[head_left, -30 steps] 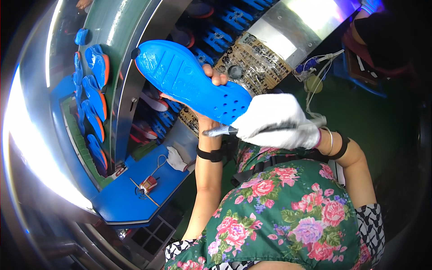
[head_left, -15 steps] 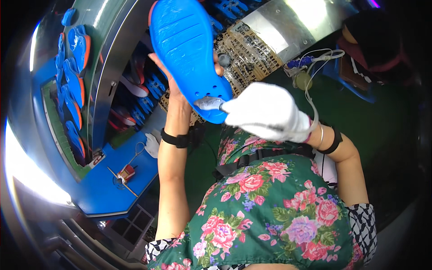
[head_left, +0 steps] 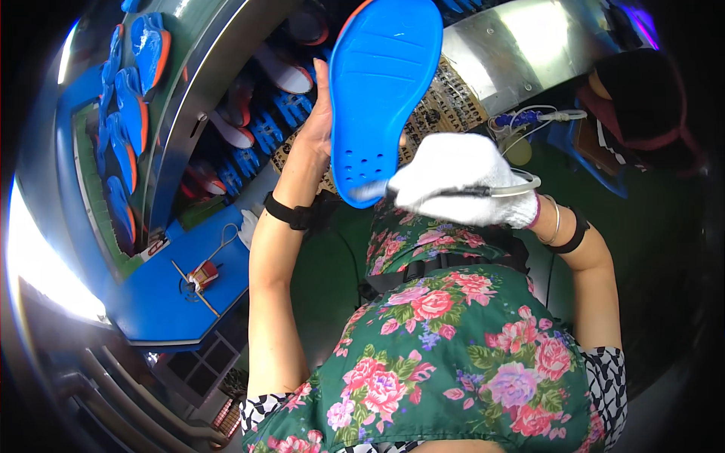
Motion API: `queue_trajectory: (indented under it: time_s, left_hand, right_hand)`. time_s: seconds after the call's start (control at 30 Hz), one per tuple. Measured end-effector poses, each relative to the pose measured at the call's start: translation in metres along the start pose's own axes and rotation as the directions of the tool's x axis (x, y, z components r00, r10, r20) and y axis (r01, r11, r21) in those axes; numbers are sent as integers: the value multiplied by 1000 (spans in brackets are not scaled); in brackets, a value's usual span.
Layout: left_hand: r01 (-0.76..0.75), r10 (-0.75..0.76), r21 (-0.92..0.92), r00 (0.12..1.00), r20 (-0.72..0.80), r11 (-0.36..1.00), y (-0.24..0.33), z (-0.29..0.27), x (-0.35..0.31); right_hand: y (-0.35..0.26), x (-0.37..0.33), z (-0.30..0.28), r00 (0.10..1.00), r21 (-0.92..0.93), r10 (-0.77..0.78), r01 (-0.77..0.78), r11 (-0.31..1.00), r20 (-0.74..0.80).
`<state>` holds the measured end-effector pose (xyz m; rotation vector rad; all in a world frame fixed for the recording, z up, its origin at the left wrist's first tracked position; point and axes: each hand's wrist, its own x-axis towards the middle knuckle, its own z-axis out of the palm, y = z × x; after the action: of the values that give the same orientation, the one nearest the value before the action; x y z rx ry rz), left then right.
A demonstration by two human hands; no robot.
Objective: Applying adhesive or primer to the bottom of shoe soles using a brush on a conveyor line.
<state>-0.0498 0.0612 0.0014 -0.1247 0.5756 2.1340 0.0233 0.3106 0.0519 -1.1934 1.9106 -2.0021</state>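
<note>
Fingers (head_left: 321,106) behind blue insole's (head_left: 381,90) edge

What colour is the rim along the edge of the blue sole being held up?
Orange, seen along the upper left edge of the blue sole in the head view.

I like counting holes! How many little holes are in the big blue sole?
6 show on the blue sole, clustered near its lower end, above the gloved right hand; more may hide behind the brush tip.
</note>
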Motion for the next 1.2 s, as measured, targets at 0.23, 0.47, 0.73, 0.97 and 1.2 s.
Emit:
queue_trajectory:
  time_s: [0.23,0.47,0.73,0.97,1.2]
  left_hand:
    - [-18,16,-65,1000,-20,998,-10,-2,-6]
    - [-315,295,-29,914,-280,949,-63,18,-13]
    - [-77,140,207,941,-310,975,-78,14,-33]
    - [-275,355,-512,933,61,813,-79,36,-35]
    - [-419,454,-336,891,30,844,-98,25,-16]
  right_hand:
    - [-6,-4,-5,872,572,485,-367,734,-63]
    - [-23,21,-21,802,176,365,-320,931,-473]
    - [-22,9,-24,942,-243,103,-186,952,-319]
    - [-25,1,-6,891,-244,26,-152,958,-453]
    - [-36,25,-15,894,-484,-200,-22,875,-402]
